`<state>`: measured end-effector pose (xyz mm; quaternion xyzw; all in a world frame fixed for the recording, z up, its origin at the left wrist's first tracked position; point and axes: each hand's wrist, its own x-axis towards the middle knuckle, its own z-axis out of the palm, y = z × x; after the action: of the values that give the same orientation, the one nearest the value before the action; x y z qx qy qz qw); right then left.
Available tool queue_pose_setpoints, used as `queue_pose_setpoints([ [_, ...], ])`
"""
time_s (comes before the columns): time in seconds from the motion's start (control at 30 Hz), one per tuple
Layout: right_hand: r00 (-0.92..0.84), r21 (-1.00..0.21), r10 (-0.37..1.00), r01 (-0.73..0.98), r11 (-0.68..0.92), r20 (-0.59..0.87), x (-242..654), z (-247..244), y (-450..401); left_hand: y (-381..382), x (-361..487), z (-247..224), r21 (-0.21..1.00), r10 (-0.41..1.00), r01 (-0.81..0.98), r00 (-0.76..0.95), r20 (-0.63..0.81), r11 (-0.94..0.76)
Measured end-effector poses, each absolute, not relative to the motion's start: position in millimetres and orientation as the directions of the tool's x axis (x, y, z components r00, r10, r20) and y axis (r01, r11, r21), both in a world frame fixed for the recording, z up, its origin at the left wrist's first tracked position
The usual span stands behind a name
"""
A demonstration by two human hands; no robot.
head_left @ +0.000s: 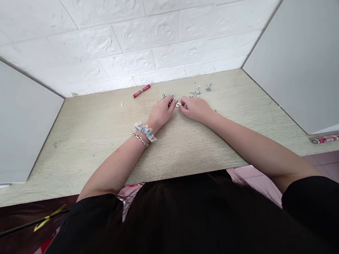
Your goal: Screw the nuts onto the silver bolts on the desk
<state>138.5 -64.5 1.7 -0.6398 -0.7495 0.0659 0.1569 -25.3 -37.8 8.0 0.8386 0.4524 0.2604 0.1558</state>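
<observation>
A small pale washer (178, 105) is sitting between the fingertips of the two hands, over the middle of the worktop (104, 142). The left hand (160, 112) is reaching it from one side and the right hand (196, 108) from the other, each bending its fingers in toward the thumb. I cannot tell whether one hand or both are pinching the washer, since the fingers are hiding much of the contact. A fingertip hold is probably suiting so thin and small a piece, and having both hands facing each other is likely giving control from two sides. The forearms are slanting inward, bringing the hands near each other.

Just beyond the right hand, a cluster of metal bolts (195, 92) is lying, with a single bolt (209, 87) standing apart to its right; this placing is presumably leaving them within easy reach. Another metal piece (164, 96) is showing just past the left hand. Farther out, a red tube (141, 91) is lying near the white wall (132, 34), and a second red tube (333, 138) is resting by the right panel (307, 56), both away from the hands.
</observation>
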Motion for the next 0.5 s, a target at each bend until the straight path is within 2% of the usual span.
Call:
queue_pose_setpoints([
  [0.2,-0.116,-0.265,0.981,0.952,0.155,0.155,139.4,0.0,-64.3,-36.3,-25.5,6.5,0.48,0.815,0.659,0.457,0.357,-0.579],
  [0.33,-0.094,-0.267,0.973,0.952,0.149,0.209,139.8,7.6,-63.5,-37.7,-25.7,7.7,0.456,0.815,0.676,0.479,0.325,-0.579],
  [0.4,-0.048,-0.361,0.961,0.921,0.148,0.272,143.0,24.8,-66.0,-39.3,-25.5,9.1,0.45,0.826,0.693,0.482,0.292,-0.563],
  [0.5,0.031,-0.585,0.905,0.772,0.248,0.425,157.4,68.9,-78.3,-41.5,-25.0,11.1,0.454,0.854,0.723,0.462,0.242,-0.52],
])
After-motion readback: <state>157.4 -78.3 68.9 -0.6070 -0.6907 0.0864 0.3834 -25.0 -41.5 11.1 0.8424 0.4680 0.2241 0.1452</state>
